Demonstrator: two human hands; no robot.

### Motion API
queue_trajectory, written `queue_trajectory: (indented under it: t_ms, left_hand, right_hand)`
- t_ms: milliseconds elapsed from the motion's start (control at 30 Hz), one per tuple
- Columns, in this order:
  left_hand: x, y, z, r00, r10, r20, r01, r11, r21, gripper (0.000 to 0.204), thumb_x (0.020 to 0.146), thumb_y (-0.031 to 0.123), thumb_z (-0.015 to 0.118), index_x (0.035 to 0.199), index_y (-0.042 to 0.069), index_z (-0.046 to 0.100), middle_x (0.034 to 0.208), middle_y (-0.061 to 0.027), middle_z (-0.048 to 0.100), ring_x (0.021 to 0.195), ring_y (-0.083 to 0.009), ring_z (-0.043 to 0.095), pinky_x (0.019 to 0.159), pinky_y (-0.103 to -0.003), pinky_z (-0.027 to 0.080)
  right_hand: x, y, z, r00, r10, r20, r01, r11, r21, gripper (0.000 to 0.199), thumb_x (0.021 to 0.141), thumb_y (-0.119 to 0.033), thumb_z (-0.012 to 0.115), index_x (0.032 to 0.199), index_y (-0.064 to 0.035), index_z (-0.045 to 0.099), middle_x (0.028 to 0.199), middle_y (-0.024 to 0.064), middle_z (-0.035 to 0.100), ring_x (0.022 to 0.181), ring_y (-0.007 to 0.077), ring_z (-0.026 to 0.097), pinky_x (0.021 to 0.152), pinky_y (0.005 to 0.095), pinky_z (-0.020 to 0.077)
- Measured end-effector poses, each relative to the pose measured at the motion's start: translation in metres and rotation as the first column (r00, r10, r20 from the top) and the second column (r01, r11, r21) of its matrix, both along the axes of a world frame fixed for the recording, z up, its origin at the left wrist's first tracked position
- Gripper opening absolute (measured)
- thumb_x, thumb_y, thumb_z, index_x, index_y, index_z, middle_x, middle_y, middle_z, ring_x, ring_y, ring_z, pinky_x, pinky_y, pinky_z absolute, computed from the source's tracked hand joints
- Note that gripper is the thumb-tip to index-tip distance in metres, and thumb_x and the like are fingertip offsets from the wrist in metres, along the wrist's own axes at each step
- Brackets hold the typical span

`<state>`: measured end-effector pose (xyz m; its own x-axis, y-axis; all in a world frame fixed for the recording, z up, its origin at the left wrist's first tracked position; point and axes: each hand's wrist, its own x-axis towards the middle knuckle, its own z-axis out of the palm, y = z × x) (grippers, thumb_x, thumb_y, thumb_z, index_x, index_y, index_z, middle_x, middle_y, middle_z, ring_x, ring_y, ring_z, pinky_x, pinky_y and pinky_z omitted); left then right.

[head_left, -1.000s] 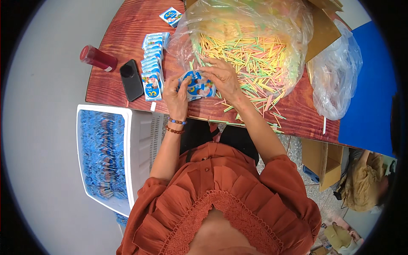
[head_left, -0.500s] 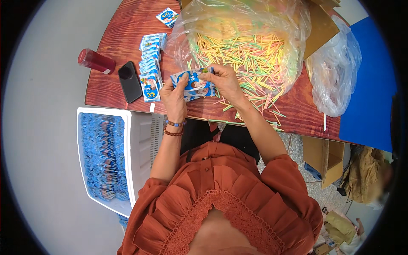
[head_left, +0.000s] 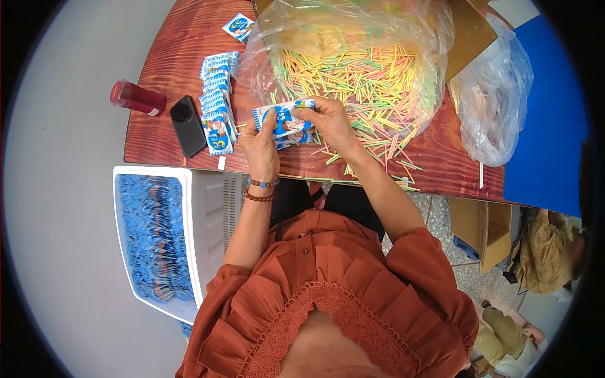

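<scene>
Between my two hands, over the near edge of the table, is a small blue-and-white printed packet (head_left: 287,121). My left hand (head_left: 258,146) grips its left end with the thumb on top. At its right end, my right hand (head_left: 333,125) pinches it between thumb and fingers. Just below it shows part of another blue-and-white packet (head_left: 295,139); whether it is held too, I cannot tell. Left of my hands lies an overlapping row of similar packets (head_left: 216,101). Beyond them, thin pastel sticks (head_left: 353,82) in yellow, green and pink spill from a clear plastic bag (head_left: 271,38).
A black phone (head_left: 188,126) and a red bottle (head_left: 137,97) lie left of the row. One packet (head_left: 238,28) lies farther back. A white bin (head_left: 189,239) of blue packets stands at the left. On the right are a crumpled plastic bag (head_left: 495,94) and a cardboard box (head_left: 482,227).
The view has shifted slightly, so the table things appear a little farther left. Both hands keep their grip on the packet, which is tilted slightly differently.
</scene>
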<state>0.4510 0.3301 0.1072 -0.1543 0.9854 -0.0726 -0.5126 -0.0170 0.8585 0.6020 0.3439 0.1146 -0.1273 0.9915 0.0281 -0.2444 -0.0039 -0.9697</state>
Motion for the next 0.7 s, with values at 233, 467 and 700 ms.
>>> queue_trajectory:
  t_ms: [233, 467, 700]
  left_hand:
    - [0.000, 0.001, 0.007, 0.995, -0.017, 0.097, 0.028, 0.993, -0.115, 0.017, 0.093, 0.018, 0.062, 0.091, 0.001, 0.067, 0.085, -0.0045, 0.068, 0.071, -0.0105, 0.064, 0.062, -0.026, 0.052]
    - [0.002, 0.001, 0.006, 0.989, -0.088, 0.121, 0.103, 0.987, -0.124, 0.023, 0.095, 0.023, 0.060, 0.090, 0.001, 0.066, 0.085, -0.0053, 0.068, 0.072, -0.0119, 0.064, 0.061, -0.028, 0.052]
    - [-0.001, -0.001, 0.001, 0.994, -0.101, 0.052, 0.104, 0.992, -0.067, 0.024, 0.096, 0.024, 0.057, 0.089, 0.002, 0.066, 0.083, -0.0037, 0.067, 0.069, -0.0098, 0.061, 0.059, -0.025, 0.051]
  right_hand:
    - [0.033, 0.004, -0.007, 0.992, 0.083, -0.094, -0.079, 0.996, 0.045, 0.016, 0.094, -0.017, 0.059, 0.093, -0.0020, 0.065, 0.080, 0.0016, 0.064, 0.073, 0.0093, 0.062, 0.061, 0.0207, 0.0488]
    - [0.027, -0.006, 0.021, 0.910, -0.133, 0.393, -0.090, 0.861, 0.501, 0.023, 0.084, -0.009, 0.067, 0.106, -0.0033, 0.061, 0.118, 0.0096, 0.056, 0.111, 0.0165, 0.052, 0.092, 0.0302, 0.0444]
    - [0.031, -0.009, 0.002, 0.952, 0.074, 0.297, -0.185, 0.911, 0.368, 0.011, 0.083, -0.010, 0.068, 0.091, -0.0033, 0.072, 0.125, 0.0094, 0.056, 0.112, 0.0203, 0.053, 0.094, 0.0336, 0.0427]
